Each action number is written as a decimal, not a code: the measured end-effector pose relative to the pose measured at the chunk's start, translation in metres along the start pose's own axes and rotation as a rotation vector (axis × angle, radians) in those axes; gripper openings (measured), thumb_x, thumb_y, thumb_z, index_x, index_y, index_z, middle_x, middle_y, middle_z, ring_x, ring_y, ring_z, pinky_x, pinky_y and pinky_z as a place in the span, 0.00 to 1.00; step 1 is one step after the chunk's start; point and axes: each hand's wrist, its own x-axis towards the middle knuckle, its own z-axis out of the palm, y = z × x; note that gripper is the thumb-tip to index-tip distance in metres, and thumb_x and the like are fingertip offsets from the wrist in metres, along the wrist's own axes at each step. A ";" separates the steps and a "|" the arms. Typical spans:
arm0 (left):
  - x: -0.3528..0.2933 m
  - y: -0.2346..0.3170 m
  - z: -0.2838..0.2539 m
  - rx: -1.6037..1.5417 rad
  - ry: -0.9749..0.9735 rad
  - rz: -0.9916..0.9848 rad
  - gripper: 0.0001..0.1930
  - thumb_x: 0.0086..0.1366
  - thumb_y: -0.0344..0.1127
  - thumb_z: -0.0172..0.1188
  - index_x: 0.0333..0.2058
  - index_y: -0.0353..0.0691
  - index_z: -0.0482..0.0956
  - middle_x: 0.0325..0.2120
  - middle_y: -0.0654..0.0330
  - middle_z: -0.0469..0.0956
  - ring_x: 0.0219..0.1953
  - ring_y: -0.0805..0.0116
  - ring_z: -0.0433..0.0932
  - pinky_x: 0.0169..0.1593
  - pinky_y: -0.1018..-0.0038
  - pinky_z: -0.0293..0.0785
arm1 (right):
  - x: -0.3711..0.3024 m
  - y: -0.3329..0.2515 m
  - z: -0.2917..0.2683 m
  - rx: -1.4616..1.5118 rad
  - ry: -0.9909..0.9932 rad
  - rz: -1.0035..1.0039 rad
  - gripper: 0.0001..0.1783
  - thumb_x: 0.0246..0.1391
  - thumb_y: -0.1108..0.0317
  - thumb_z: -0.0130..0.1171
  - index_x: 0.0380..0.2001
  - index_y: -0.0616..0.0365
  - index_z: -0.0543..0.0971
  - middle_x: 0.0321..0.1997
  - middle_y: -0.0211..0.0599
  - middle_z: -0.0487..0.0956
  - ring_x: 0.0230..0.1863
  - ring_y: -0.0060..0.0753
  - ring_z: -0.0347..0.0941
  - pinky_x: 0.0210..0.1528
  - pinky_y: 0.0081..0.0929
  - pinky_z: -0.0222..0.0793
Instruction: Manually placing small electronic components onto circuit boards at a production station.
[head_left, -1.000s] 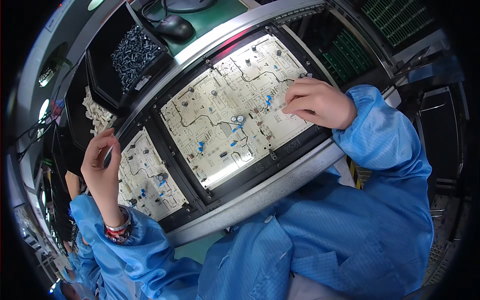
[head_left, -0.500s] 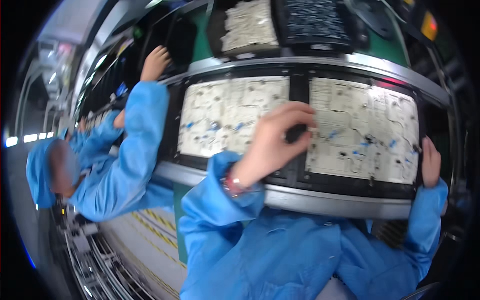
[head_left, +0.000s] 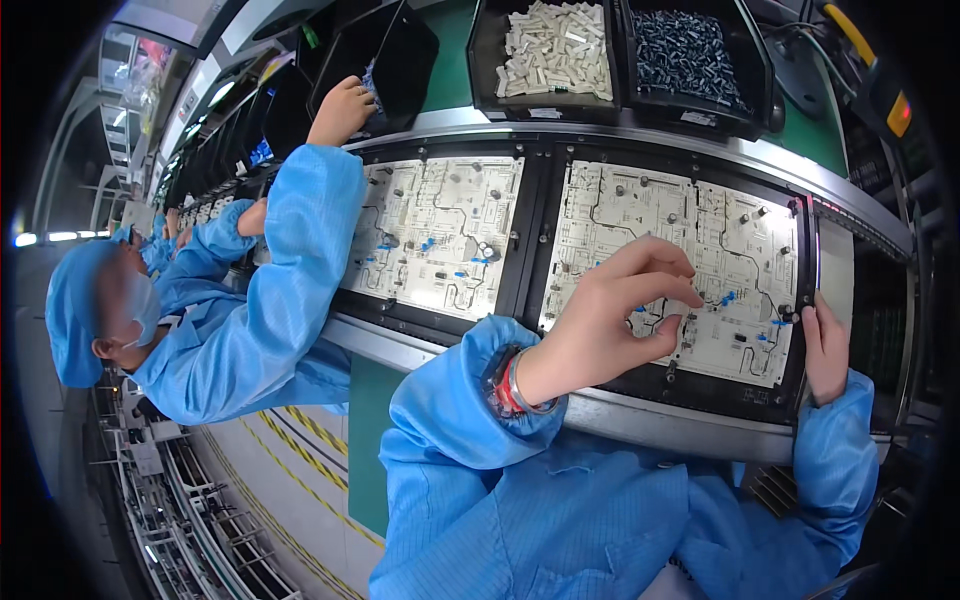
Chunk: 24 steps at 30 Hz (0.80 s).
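Observation:
My left hand (head_left: 620, 322) hovers over the right-hand printed circuit board (head_left: 640, 215), thumb and fingers curled into a pinch. Something small and pale seems to sit at the fingertips, too small to name. My right hand (head_left: 826, 350) lies along the right edge of the black carrier frame (head_left: 537, 225), its fingers stretched out and touching the edge. White circuit boards sit in the frame, the left-hand board (head_left: 425, 225) beside the other. Both carry blue and black components, and my left hand hides part of the right one.
Beyond the metal rail (head_left: 480, 125) stand a black bin of white block-shaped parts (head_left: 555, 50) and another of dark small parts (head_left: 690, 60). At left a masked co-worker in blue (head_left: 230, 300) reaches one hand (head_left: 343, 110) into a black bin (head_left: 405, 60).
The boards have shifted left relative to the bins, and my right hand has moved left with the frame's edge. My left hand has gone from the gap between boards to over the right one.

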 end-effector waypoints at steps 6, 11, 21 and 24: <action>0.006 0.004 0.007 -0.008 0.010 0.033 0.13 0.45 0.19 0.59 0.32 0.36 0.80 0.39 0.56 0.72 0.41 0.65 0.75 0.45 0.75 0.73 | -0.007 0.008 -0.007 0.012 0.031 0.015 0.20 0.62 0.68 0.45 0.52 0.71 0.68 0.42 0.48 0.78 0.44 0.29 0.73 0.48 0.22 0.64; 0.013 0.005 0.003 0.071 -0.057 -0.080 0.14 0.46 0.18 0.60 0.35 0.35 0.80 0.40 0.54 0.74 0.43 0.67 0.75 0.46 0.77 0.73 | -0.001 0.002 -0.010 -0.014 0.001 0.021 0.20 0.60 0.67 0.49 0.50 0.71 0.70 0.42 0.52 0.78 0.45 0.31 0.74 0.48 0.24 0.65; 0.074 -0.006 0.075 0.333 -0.202 0.007 0.14 0.45 0.26 0.67 0.34 0.39 0.79 0.32 0.60 0.79 0.33 0.67 0.76 0.34 0.75 0.69 | 0.029 0.023 -0.030 0.210 -0.118 -0.006 0.25 0.65 0.58 0.39 0.31 0.68 0.79 0.11 0.32 0.70 0.11 0.19 0.63 0.17 0.20 0.59; 0.090 -0.030 0.103 0.422 -0.242 0.040 0.14 0.45 0.27 0.67 0.33 0.40 0.78 0.29 0.58 0.78 0.33 0.64 0.76 0.35 0.72 0.71 | 0.026 0.025 -0.048 0.297 0.090 0.001 0.27 0.65 0.55 0.38 0.31 0.68 0.80 0.12 0.31 0.70 0.12 0.18 0.62 0.17 0.18 0.59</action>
